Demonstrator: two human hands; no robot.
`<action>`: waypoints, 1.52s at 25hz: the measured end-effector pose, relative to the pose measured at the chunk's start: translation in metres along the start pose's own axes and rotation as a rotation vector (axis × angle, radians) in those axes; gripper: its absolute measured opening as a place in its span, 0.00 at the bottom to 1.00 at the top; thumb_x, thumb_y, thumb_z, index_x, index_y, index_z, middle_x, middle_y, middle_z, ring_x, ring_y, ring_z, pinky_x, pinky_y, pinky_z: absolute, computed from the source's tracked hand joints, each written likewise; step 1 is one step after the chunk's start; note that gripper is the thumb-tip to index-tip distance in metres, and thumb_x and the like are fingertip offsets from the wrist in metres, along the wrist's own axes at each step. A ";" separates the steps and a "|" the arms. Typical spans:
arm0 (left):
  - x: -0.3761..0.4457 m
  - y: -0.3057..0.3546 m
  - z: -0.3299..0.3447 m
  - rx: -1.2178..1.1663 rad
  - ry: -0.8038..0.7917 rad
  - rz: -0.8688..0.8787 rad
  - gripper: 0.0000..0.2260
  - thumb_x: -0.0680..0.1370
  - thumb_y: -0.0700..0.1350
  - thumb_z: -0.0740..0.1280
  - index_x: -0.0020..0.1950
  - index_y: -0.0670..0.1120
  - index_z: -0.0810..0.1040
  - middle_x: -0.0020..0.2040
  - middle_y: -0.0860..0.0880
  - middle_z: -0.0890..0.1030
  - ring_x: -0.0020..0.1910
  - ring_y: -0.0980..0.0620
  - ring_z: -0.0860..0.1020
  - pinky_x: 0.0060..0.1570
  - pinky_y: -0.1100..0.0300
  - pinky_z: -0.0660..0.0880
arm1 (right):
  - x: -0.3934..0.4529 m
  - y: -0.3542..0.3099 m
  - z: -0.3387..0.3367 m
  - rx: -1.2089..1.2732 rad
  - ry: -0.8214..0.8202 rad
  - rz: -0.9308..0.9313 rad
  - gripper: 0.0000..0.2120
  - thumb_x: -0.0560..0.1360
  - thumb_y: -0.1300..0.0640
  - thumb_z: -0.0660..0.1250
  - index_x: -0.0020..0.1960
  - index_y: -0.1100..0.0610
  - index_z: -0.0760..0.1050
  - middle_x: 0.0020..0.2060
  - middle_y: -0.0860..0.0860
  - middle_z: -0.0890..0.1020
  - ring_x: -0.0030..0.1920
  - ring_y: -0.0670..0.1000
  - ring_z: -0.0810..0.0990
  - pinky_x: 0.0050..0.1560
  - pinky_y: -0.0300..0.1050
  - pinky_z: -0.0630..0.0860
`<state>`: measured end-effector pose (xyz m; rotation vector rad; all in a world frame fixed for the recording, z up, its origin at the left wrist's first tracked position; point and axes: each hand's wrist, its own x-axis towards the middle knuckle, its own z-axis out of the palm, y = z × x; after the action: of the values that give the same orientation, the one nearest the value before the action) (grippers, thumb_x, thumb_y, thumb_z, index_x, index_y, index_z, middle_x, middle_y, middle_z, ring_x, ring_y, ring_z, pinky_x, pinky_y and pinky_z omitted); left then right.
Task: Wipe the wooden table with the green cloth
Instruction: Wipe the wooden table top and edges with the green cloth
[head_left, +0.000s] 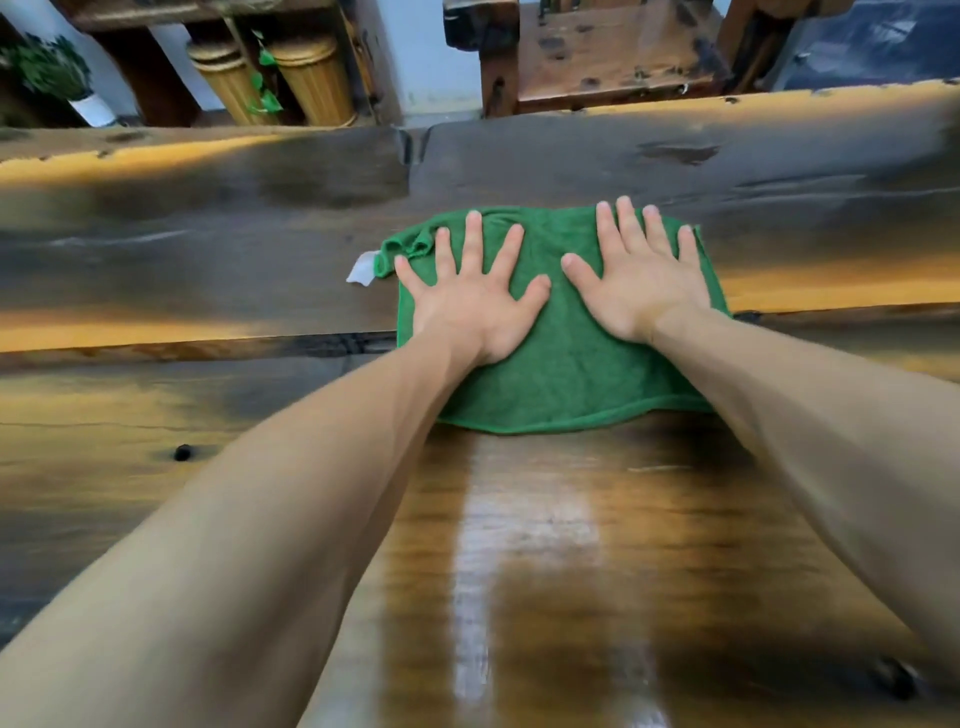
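A green cloth (566, 374) lies flat on the dark, glossy wooden table (208, 249), a little beyond the middle. A white label (362, 270) sticks out at its far left corner. My left hand (470, 299) presses on the cloth's left half with fingers straight and spread. My right hand (636, 273) presses on its right half the same way, fingertips at the cloth's far edge. Both arms stretch forward over the table.
A wooden chair (597, 57) stands beyond the table's far edge at centre right. Two ribbed tan bins (311, 78) and a potted plant (57, 73) sit by a shelf at the far left. A shiny streak (519, 545) runs toward me from the cloth.
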<state>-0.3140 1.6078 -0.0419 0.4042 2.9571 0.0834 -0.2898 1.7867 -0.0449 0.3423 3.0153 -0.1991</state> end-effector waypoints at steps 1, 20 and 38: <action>0.018 0.000 -0.003 -0.005 -0.002 -0.007 0.32 0.79 0.71 0.43 0.81 0.63 0.40 0.82 0.51 0.35 0.81 0.42 0.37 0.70 0.26 0.36 | 0.018 -0.001 -0.001 -0.004 0.011 0.000 0.37 0.79 0.31 0.40 0.81 0.48 0.37 0.80 0.48 0.39 0.80 0.52 0.38 0.77 0.59 0.38; 0.244 0.022 -0.039 0.025 0.089 -0.063 0.32 0.78 0.70 0.44 0.81 0.63 0.48 0.83 0.50 0.51 0.81 0.40 0.49 0.70 0.25 0.39 | 0.248 0.022 -0.033 -0.025 0.063 -0.036 0.39 0.77 0.29 0.41 0.82 0.48 0.42 0.81 0.49 0.45 0.80 0.53 0.43 0.77 0.61 0.41; 0.038 0.090 -0.003 0.015 -0.022 0.069 0.33 0.80 0.70 0.42 0.82 0.59 0.40 0.82 0.46 0.36 0.80 0.37 0.37 0.71 0.27 0.36 | 0.028 0.079 -0.022 -0.019 -0.021 0.017 0.37 0.77 0.28 0.40 0.81 0.44 0.41 0.81 0.46 0.40 0.80 0.51 0.38 0.75 0.66 0.38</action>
<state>-0.3266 1.7046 -0.0377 0.5063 2.9238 0.0647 -0.3007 1.8725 -0.0362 0.3613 2.9903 -0.1719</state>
